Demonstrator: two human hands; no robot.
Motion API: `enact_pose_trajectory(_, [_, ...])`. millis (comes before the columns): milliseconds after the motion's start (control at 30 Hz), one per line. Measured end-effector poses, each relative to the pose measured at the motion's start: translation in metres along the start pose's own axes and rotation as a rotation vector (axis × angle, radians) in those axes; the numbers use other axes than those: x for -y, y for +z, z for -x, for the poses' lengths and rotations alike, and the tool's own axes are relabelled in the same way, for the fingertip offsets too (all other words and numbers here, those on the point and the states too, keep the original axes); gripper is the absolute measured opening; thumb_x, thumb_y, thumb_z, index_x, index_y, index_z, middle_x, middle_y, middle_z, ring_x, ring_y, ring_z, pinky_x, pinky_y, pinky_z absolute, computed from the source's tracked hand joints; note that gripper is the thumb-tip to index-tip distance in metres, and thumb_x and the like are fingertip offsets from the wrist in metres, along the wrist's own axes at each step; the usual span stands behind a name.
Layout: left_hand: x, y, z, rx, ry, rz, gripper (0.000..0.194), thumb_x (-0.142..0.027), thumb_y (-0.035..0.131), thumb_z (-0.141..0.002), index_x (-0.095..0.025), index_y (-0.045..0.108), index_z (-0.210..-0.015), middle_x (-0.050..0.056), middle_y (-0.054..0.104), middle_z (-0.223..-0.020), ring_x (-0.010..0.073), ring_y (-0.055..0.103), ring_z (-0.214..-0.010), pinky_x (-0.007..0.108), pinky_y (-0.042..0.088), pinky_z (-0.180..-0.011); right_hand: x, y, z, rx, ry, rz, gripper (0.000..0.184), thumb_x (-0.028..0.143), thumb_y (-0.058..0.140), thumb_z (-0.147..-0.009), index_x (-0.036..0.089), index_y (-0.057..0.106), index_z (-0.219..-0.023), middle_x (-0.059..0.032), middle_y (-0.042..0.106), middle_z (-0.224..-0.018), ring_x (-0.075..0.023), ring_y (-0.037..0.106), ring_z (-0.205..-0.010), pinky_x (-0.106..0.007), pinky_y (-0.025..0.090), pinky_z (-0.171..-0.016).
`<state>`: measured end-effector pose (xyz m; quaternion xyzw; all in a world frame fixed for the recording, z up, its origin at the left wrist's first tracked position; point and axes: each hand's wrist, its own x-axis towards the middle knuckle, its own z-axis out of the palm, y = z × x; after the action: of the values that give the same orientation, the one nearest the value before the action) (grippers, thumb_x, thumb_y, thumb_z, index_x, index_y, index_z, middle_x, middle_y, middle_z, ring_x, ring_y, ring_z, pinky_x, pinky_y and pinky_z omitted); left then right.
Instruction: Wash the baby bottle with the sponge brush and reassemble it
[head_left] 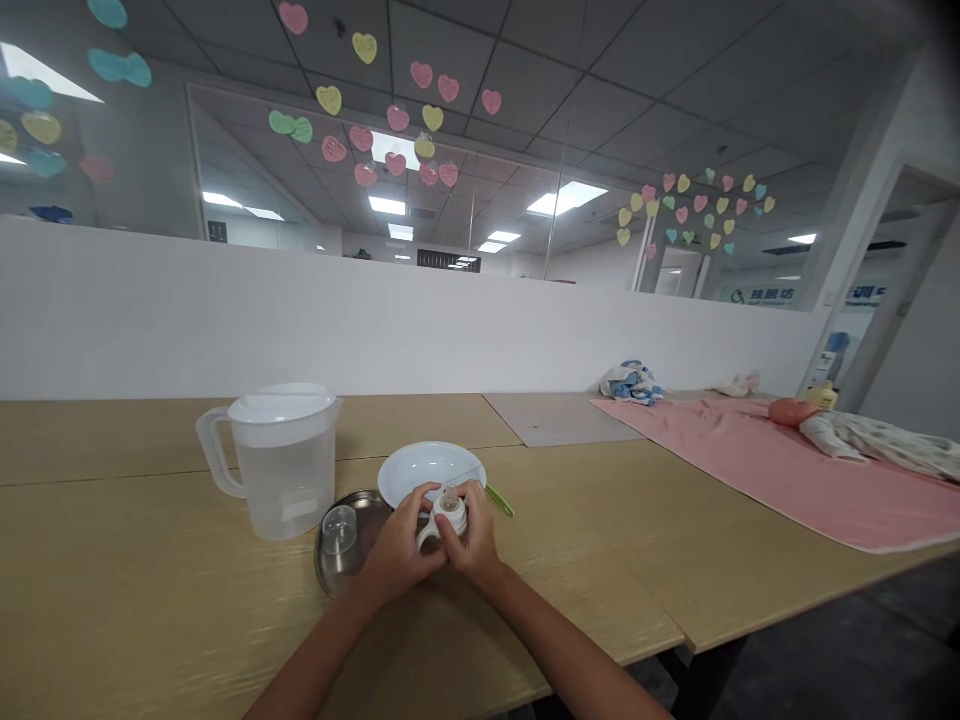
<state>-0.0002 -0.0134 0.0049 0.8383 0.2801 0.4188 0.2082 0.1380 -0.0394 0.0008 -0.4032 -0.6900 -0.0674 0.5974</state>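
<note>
Both my hands are closed around a baby bottle (451, 512) with a clear teat, a white collar and a white side handle. My left hand (403, 548) grips it on the handle side, its thumb low near the handle. On the other side my right hand (477, 535) has its thumb against the collar. The bottle's lower body is hidden by my hands. Just behind it is a white bowl (420, 462), with a green-handled utensil (500, 501) whose far end I cannot make out. A clear dome cap (340, 530) sits in a round metal tray (328, 578) beside my left hand.
A lidded plastic jug (281, 480) holding clear liquid stands to the left. Further right lie a grey mat (562, 418), a pink cloth (750, 460), a bundled blue-and-white cloth (631, 382) and a doll-like figure in pale clothing (870, 435). A white wall (450, 330) runs behind the wooden table (600, 560).
</note>
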Motion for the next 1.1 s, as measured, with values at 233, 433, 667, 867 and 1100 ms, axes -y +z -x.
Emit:
enact_pose_trajectory(233, [0.006,-0.022,0.002,-0.077,0.327,-0.341,0.054,-0.031,0.054,-0.072,-0.016,0.044,-0.122,0.009,0.064,-0.097,0.0243,0.057,-0.091,0.041,0.043,-0.086,-0.002,0.001,-0.001,-0.013,-0.041,0.073,0.018,0.033,0.054,-0.076,0.018,0.051,-0.085,-0.0031,0.053,-0.075,-0.0175,0.048,-0.071,-0.031,0.039,-0.065])
enact_pose_trajectory(433, [0.034,-0.04,-0.003,-0.626,-0.202,-0.55,0.023,-0.015,0.042,-0.073,-0.019,0.056,-0.091,0.007,0.064,-0.091,0.0258,0.056,-0.09,0.043,0.041,-0.084,-0.005,0.002,-0.001,-0.035,-0.084,0.099,0.019,0.033,0.055,-0.077,0.017,0.05,-0.086,-0.0039,0.054,-0.075,-0.0176,0.048,-0.07,-0.03,0.039,-0.063])
enact_pose_trajectory(667, [0.061,-0.028,-0.002,-0.43,-0.546,-0.569,0.032,-0.01,0.045,-0.069,-0.014,0.048,-0.101,0.011,0.056,-0.097,0.0248,0.053,-0.1,0.038,0.043,-0.084,-0.005,0.001,-0.001,-0.026,-0.084,0.098,0.019,0.033,0.054,-0.077,0.017,0.049,-0.087,-0.0039,0.054,-0.076,-0.0176,0.048,-0.071,-0.03,0.039,-0.063])
enact_pose_trajectory(867, [0.041,-0.03,-0.005,-0.729,-0.288,-0.487,0.031,-0.02,0.049,-0.077,-0.013,0.045,-0.107,0.013,0.047,-0.107,0.0279,0.045,-0.108,0.048,0.04,-0.091,-0.006,0.001,0.0,-0.025,-0.088,0.113,0.018,0.033,0.054,-0.077,0.018,0.049,-0.086,-0.0036,0.053,-0.075,-0.0173,0.048,-0.069,-0.03,0.039,-0.061])
enact_pose_trajectory(1100, [0.012,-0.011,0.001,-0.869,0.274,-0.398,0.019,-0.027,0.057,-0.079,-0.017,0.047,-0.092,0.008,0.049,-0.095,0.0201,0.054,-0.094,0.039,0.049,-0.082,-0.006,0.003,0.001,0.005,-0.057,0.122,0.022,0.037,0.054,-0.077,0.018,0.05,-0.086,-0.0041,0.054,-0.075,-0.0178,0.048,-0.07,-0.03,0.04,-0.062])
